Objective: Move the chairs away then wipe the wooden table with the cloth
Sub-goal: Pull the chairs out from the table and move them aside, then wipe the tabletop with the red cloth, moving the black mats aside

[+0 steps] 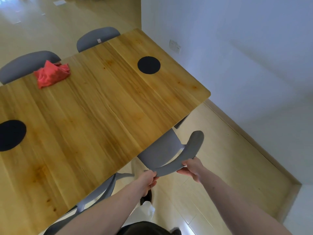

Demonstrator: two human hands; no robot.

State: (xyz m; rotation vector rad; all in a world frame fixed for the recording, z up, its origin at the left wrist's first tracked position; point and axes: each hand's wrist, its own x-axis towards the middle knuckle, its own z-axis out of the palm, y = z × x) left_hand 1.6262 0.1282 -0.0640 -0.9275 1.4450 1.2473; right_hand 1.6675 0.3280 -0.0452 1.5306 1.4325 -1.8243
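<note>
Wooden surface (94,106) w/ cloth (50,74) untouched, both hands (L (147,179), R (192,167)) gripping chair backrest (189,155), seat tucked under — risk snagging surface edge if yanked crooked.

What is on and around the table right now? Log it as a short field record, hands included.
left hand: grips the backrest of the near grey chair
right hand: grips the same backrest
near grey chair: seat partly under the wooden table
red cloth: crumpled on the table's far side, untouched
far grey chairs: two, backrests at the far edge
black round mats: two, on the tabletop
</note>
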